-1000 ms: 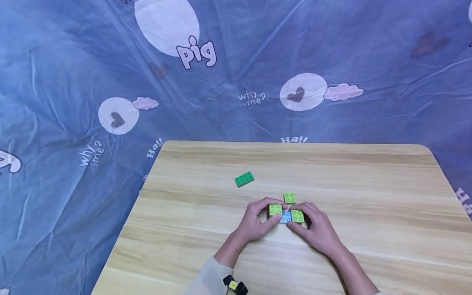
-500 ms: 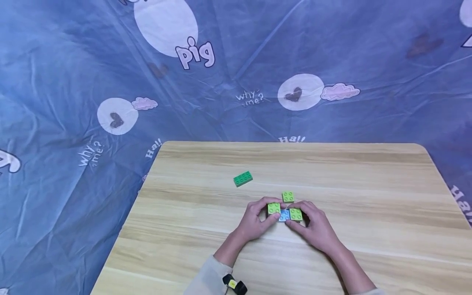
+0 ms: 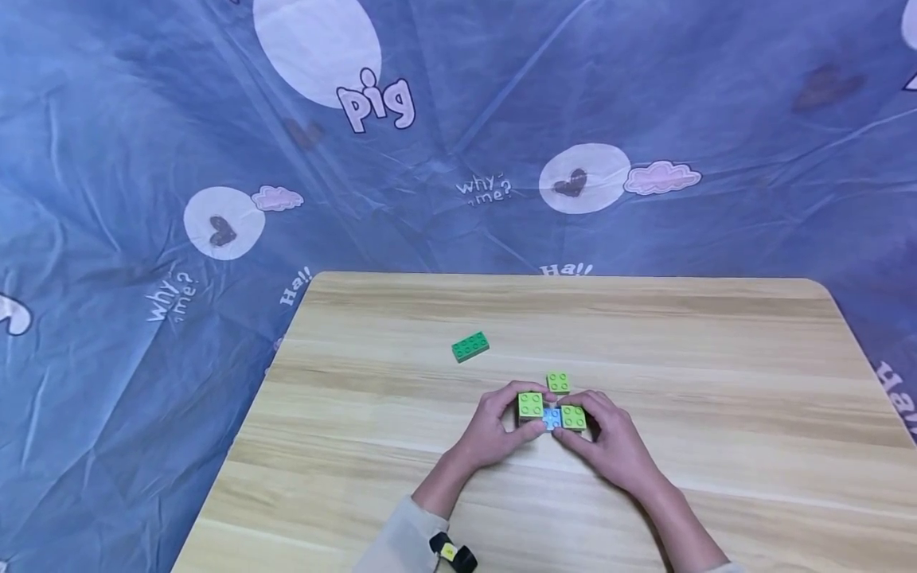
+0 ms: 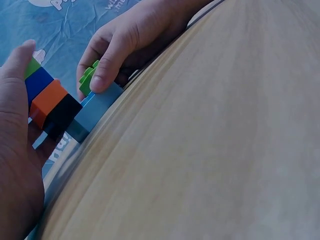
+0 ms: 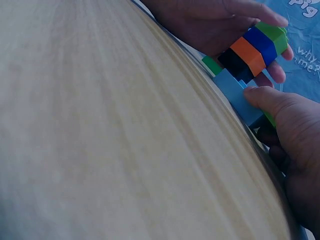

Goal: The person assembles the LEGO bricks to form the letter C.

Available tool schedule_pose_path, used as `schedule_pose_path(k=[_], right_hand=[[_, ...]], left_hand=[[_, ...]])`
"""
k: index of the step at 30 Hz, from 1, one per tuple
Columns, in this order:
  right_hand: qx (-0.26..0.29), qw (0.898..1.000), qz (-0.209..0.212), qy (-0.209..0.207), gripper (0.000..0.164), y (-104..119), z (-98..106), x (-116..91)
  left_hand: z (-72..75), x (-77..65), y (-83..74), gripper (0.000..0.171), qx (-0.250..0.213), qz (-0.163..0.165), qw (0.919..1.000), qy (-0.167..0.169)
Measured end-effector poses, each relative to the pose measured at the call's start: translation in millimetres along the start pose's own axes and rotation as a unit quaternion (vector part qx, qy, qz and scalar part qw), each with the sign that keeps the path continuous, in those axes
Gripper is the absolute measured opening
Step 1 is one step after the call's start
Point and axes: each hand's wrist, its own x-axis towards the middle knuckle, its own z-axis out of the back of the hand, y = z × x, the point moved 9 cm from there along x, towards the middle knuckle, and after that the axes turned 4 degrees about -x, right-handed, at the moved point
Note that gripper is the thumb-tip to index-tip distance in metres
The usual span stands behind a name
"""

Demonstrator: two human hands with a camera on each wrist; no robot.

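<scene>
In the head view my left hand (image 3: 489, 436) grips a stack of building bricks, lime green (image 3: 530, 404) on top. The left wrist view shows blue (image 4: 39, 83), orange (image 4: 49, 101) and black (image 4: 62, 115) bricks beneath it, tilted in that view. The black brick's underside meets one end of a long light blue brick (image 4: 97, 112). My right hand (image 3: 614, 442) holds the light blue brick at its other end, thumb along the near side, where a second lime green brick (image 3: 573, 418) sits on top. Far-side fingers are partly hidden.
A loose lime green brick (image 3: 558, 383) lies just beyond the hands. Farther back to the left is a long dark green brick (image 3: 470, 347). The wooden table (image 3: 358, 446) has a blue printed cloth (image 3: 430, 199) behind it.
The whole scene shifts slightly left in the head view. Both hands keep their hold on the bricks, and the left thumb sits slightly lower, showing more of the lime green top.
</scene>
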Motion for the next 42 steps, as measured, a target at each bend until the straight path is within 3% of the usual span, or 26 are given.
schedule_pose_path(k=[6,10,13,16,19,22,26,29,31,34,37,42], right_hand=[[0.004,1.0,0.0,0.006,0.044,0,-2,1],[-0.004,1.0,-0.006,0.0,0.044,-1,-3,0],[-0.011,1.0,-0.013,-0.002,0.044,-2,-4,0],[-0.015,1.0,-0.016,-0.001,0.042,-2,-6,0],[-0.016,1.0,-0.02,0.002,0.042,-2,-7,0],[-0.022,1.0,-0.022,0.001,0.043,-2,-7,-1],[-0.027,0.999,-0.021,-0.003,0.044,-2,-5,-1],[-0.022,1.0,-0.017,-0.003,0.043,-2,-4,-1],[-0.018,1.0,-0.014,-0.003,0.042,-1,-3,-1],[-0.015,1.0,-0.009,-0.004,0.041,-1,-3,-2],[-0.013,1.0,-0.006,-0.006,0.041,0,-2,-2],[-0.011,1.0,-0.004,-0.006,0.042,1,-1,-2]], left_hand=[[2.4,-1.2,3.3,0.037,-0.006,0.019,0.9997,-0.01],[10.7,-1.3,1.3,0.039,-0.011,-0.013,0.9992,-0.037],[31.2,-2.2,1.9,0.041,-0.005,-0.045,0.9939,-0.101],[61.9,-5.3,8.0,0.033,0.028,-0.051,0.9819,-0.18],[93.2,-8.9,16.2,0.032,0.074,-0.03,0.9673,-0.241],[118.5,-12.9,27.0,0.041,0.119,0.016,0.9535,-0.277],[133.3,-16.2,44.7,0.051,0.163,0.111,0.9417,-0.273],[131.0,-16.2,55.0,0.058,0.197,0.172,0.9363,-0.235],[127.7,-15.1,57.5,0.058,0.221,0.191,0.9329,-0.211],[124.4,-13.9,57.1,0.051,0.249,0.199,0.928,-0.193],[124.4,-13.5,54.6,0.044,0.252,0.196,0.9272,-0.195],[123.4,-13.2,51.0,0.04,0.208,0.175,0.9393,-0.209]])
